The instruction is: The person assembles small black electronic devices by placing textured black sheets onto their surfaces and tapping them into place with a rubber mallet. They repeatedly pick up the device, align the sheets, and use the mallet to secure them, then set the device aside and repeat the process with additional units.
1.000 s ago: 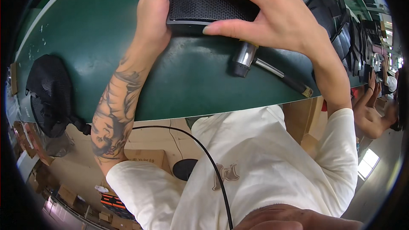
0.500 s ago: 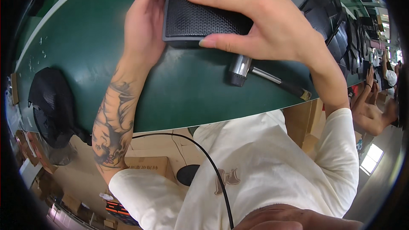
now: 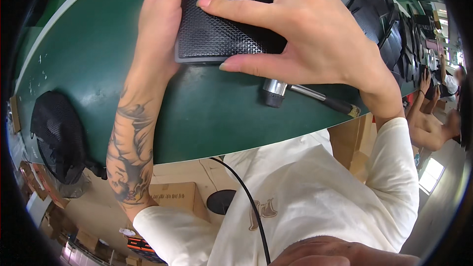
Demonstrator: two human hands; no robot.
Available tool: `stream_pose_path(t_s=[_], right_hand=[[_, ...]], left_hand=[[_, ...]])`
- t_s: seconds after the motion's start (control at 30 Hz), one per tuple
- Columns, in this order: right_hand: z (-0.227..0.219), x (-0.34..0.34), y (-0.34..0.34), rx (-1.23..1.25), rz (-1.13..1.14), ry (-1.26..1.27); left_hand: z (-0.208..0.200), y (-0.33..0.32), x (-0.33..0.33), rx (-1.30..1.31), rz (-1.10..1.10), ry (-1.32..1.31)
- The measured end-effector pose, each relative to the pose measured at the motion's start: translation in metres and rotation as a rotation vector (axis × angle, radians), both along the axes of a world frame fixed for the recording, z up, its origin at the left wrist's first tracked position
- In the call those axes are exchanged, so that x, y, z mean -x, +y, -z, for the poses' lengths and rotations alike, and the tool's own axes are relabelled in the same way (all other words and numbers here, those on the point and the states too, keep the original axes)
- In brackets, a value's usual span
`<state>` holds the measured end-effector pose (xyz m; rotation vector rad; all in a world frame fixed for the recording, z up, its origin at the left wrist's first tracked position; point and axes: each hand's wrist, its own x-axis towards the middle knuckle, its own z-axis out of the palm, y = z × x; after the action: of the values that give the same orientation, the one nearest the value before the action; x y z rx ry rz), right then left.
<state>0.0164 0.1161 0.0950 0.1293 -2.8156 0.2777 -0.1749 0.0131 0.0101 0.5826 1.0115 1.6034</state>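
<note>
A black box with a mesh grille face [image 3: 217,32], perhaps a speaker, is at the top of the view above the green table. My left hand [image 3: 165,17] holds its left side, the fingers along the edge and partly cut off by the frame. Across the grille lies my right hand [image 3: 295,24] with its fingers spread. Its thumb rests by the near edge, and its index finger stretches over the mesh. Just below the right palm is a hammer [image 3: 308,92] with a shiny metal head, a black tip and a dark grip, lying on the table.
A black mesh bag or cap [image 3: 59,135] sits at the table's left edge. Several dark panels [image 3: 382,29] are piled at the right. A black cable [image 3: 244,187] hangs in front of me, and a cardboard box [image 3: 175,197] stands below. Another person [image 3: 431,125] is at far right.
The box has shifted slightly left and tilted, so more of its grille shows and less of its near side wall. Both hands moved with it. The whole view shifted a little.
</note>
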Motion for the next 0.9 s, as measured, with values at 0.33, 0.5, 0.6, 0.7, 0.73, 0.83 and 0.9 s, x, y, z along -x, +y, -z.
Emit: stream_pose_path(t_s=[0.33, 0.5, 0.6, 0.7, 0.73, 0.83, 0.9], right_hand=[[0.015, 0.006, 0.012, 0.035, -0.092, 0.111], [0.001, 0.006, 0.026, 0.151, -0.106, -0.062], [-0.010, 0.006, 0.030, 0.111, -0.149, -0.140], [-0.015, 0.006, 0.040, 0.121, -0.181, -0.215], [-0.016, 0.007, 0.041, 0.131, -0.183, -0.235], [-0.017, 0.011, 0.043, 0.143, -0.197, -0.256], [-0.016, 0.010, 0.045, 0.129, -0.204, -0.276]], left_hand=[[-0.001, -0.002, -0.002, -0.012, -0.095, 0.042], [0.002, -0.004, -0.013, -0.036, -0.195, -0.088], [0.006, -0.006, -0.019, -0.083, -0.266, -0.071], [0.015, -0.002, -0.023, -0.140, -0.316, -0.084], [0.013, -0.002, -0.024, -0.144, -0.313, -0.106], [0.011, -0.001, -0.026, -0.146, -0.291, -0.105], [0.012, 0.000, -0.027, -0.164, -0.267, -0.089]])
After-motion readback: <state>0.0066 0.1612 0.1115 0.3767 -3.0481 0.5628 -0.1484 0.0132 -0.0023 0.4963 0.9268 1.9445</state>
